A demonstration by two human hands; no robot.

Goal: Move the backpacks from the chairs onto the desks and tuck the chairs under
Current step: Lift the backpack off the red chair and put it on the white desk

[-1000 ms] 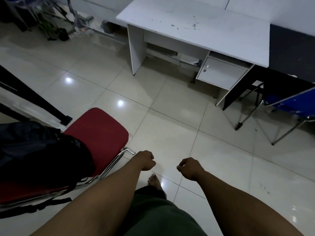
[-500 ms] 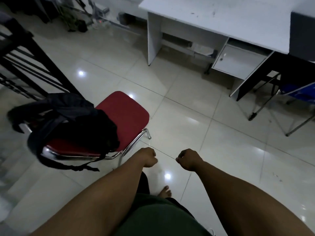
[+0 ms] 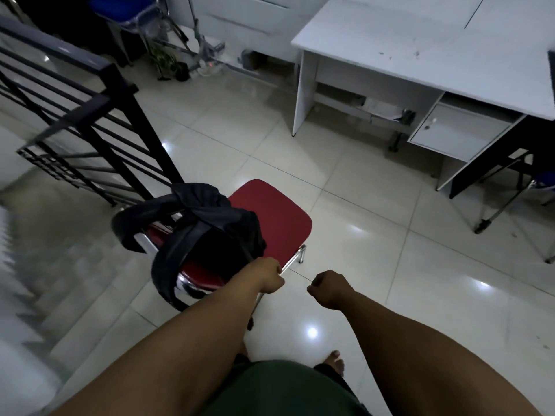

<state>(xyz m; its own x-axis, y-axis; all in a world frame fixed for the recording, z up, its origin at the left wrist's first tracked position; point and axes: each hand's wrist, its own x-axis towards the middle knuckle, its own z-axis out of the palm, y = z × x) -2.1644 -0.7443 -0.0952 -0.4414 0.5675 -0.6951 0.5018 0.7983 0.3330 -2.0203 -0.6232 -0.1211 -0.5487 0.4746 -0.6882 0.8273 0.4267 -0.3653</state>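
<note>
Left hand [image 3: 268, 276]: forearm stretched forward from the lower left, back of the hand up, grip curled into a fist with nothing seen inside it. It hung over the near right corner of the red chair's seat, at the chrome frame rail; whether it touched the rail could not be told.

Right hand [image 3: 329, 290]: forearm stretched forward from the lower right, roughly level with the left, grip likewise curled into an empty fist. It hovered over bare floor tile, just right of the left hand and clear of the chair.

Black backpack [image 3: 216, 226]: just beyond and left of the left hand, slumped on the rear part of the seat against the backrest. One strap looped down over the chair's left side, below the chrome frame.

Red chair [image 3: 274, 219]: padded seat on a chrome frame, standing directly ahead of the left hand on the floor, its front pointing away toward the desk and well apart from it.

White desk [image 3: 420, 52]: far ahead and to the right of both hands, top bearing a few dark specks, with a small cupboard door under its right end.

Blue chair [image 3: 543, 181]: far right of the right hand, partly under a darker desk edge, only legs and a seat corner showing.

Black stair railing [image 3: 90, 115]: beyond and left of the left hand.

Bare foot [image 3: 335, 360]: below the right hand, on the tile.
</note>
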